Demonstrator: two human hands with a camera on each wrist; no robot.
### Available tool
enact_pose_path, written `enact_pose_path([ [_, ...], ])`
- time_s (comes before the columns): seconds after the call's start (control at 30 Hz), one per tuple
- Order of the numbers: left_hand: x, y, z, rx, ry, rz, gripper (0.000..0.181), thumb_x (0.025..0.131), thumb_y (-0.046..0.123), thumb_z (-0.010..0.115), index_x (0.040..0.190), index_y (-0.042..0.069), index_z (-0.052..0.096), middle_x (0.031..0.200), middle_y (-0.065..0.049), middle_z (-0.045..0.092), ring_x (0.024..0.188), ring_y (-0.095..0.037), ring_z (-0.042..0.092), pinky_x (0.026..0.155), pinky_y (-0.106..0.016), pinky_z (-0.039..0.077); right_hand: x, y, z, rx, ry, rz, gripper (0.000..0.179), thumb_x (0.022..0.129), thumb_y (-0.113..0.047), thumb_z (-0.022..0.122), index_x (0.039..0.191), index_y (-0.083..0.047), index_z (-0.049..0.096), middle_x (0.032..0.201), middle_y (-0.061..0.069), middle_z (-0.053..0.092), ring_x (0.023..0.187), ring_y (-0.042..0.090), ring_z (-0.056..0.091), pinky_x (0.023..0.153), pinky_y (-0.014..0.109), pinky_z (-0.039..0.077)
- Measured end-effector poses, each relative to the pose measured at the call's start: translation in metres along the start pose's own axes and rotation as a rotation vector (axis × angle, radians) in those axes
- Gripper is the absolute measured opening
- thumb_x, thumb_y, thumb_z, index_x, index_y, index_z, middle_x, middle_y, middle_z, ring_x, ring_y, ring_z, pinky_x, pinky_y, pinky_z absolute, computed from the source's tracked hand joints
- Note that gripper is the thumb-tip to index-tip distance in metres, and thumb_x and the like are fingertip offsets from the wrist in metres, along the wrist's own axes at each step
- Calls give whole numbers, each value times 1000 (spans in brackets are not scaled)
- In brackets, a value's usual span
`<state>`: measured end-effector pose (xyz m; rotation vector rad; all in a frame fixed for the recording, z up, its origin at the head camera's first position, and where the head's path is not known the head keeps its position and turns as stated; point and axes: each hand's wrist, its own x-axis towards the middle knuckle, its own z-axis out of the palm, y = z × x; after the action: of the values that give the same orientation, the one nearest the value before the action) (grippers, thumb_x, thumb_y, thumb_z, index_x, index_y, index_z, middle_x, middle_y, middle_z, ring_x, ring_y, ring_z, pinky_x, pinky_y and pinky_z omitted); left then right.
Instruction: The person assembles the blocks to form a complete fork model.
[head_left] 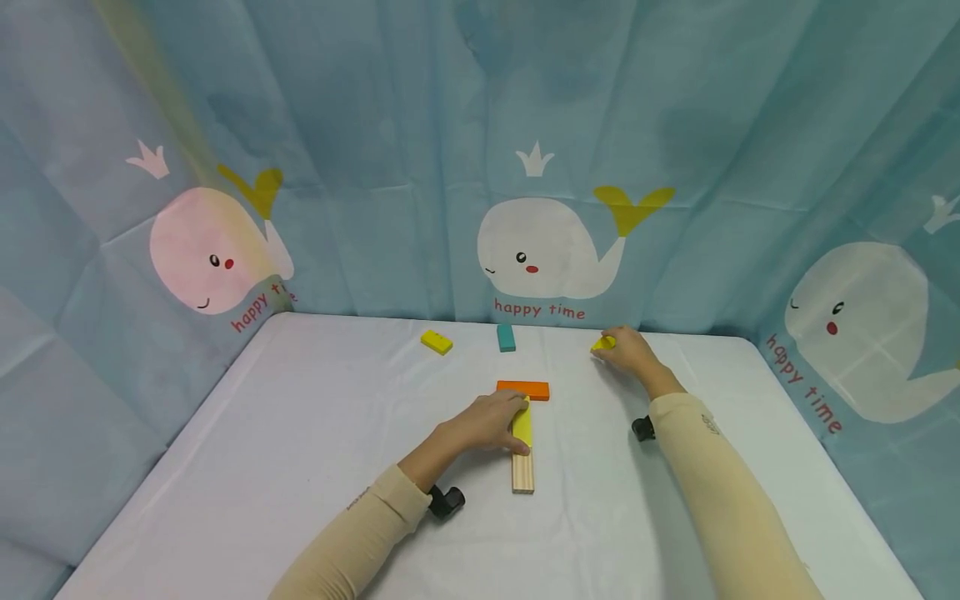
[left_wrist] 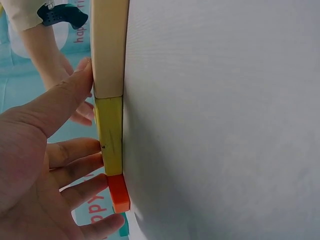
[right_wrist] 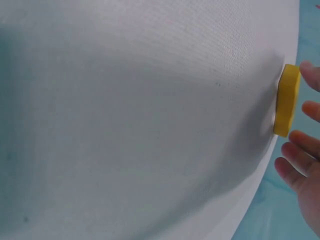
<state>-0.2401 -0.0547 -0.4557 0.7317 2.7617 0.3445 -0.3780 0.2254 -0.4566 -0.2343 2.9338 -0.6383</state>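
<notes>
A yellow block (head_left: 524, 427) lies end to end with a plain wooden block (head_left: 522, 473) on the white table, and an orange block (head_left: 523, 390) lies crosswise at the far end. My left hand (head_left: 491, 422) is at this row. In the left wrist view its thumb reaches the wooden block (left_wrist: 109, 50), and its extended fingers are at the yellow block (left_wrist: 112, 135). Farther back on the right, my right hand (head_left: 628, 351) is at another yellow block (head_left: 603, 342). The right wrist view shows that block (right_wrist: 287, 100) flat on the cloth, with loosely spread fingertips beside it.
A teal block (head_left: 506, 337) and one more yellow block (head_left: 436, 342) lie near the table's back edge. Behind them hangs a blue curtain (head_left: 360, 250) printed with whales. White cloth (head_left: 300, 450) covers the table.
</notes>
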Motion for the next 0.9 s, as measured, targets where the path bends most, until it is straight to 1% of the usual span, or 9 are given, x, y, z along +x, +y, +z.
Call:
enact_pose_path([
  [0.2,0,1,0,17,-3,9,79,80,49,76,143,11,48,150,-4,45,140,-19,41,115,-40,37,0,1,-1,-13,-8,-7,56,94,-25,63,137,7,49,138,33,44,124,43,46,109,56,38],
  [0.4,1,1,-1,14,-6,3,79,79,49,77,143,11,48,150,-5,46,140,-19,41,115,-40,37,1,2,-1,-22,-13,-6,55,94,-24,63,137,6,49,134,32,46,120,42,48,108,56,38],
  [0.63,1,1,-1,13,-6,4,79,79,50,76,142,11,49,149,-4,47,138,-18,42,114,-39,38,1,2,-1,-21,-20,4,51,94,-23,63,132,9,53,128,30,49,112,39,51,104,54,43],
  [0.73,1,1,-1,0,-7,1,79,79,49,76,142,11,49,149,-4,47,137,-19,44,114,-39,38,0,1,-2,-15,-24,8,50,94,-22,63,131,10,53,129,31,50,109,38,52,103,53,44],
  [0.9,0,1,1,-7,-1,-3,79,79,50,76,143,12,49,151,-4,45,137,-20,44,114,-40,38,1,-1,-2,-6,-32,20,50,93,-21,64,130,11,54,132,31,50,109,38,52,102,52,45],
])
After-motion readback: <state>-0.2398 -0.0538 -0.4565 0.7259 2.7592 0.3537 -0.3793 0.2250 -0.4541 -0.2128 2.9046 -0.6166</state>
